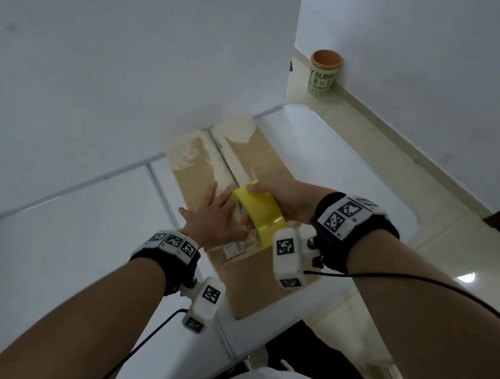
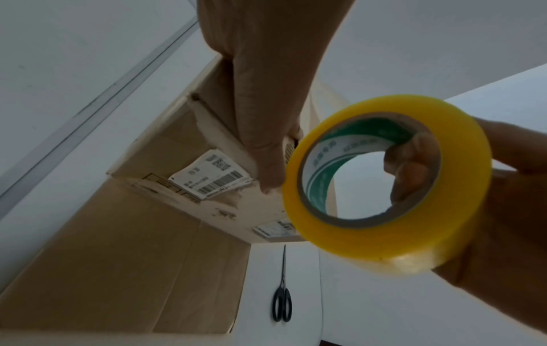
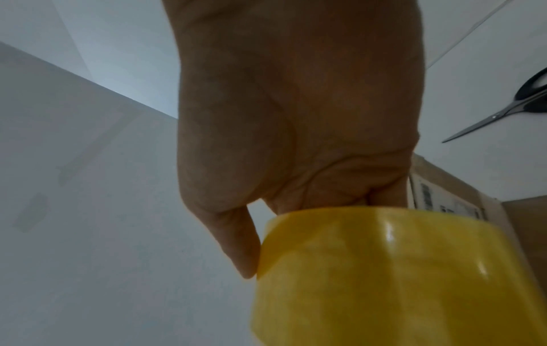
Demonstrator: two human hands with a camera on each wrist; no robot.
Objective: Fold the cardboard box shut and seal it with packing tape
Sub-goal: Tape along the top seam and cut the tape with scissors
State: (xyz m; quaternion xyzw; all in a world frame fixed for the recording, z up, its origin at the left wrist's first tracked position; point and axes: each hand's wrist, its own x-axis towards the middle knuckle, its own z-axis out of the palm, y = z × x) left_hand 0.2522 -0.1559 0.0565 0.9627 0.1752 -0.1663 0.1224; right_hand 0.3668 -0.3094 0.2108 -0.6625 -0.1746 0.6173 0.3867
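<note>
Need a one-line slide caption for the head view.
Left hand presses flat on cardboard box; right hand holds yellow tape roll above it.

Dim, flat indoor light in all three views; no hard shadows.

Head view: a bright glare patch on the floor tile [image 1: 466, 276], straight lines bowed toward the frame edges. Both wrist views grainy and soft, with strong wide-angle stretch. Glare streaks on the yellow tape roll [image 3: 387, 231]; right hand [image 3: 296, 105] dark, underexposed. Scissors [image 2: 282, 302] reasonably sharp.
</note>
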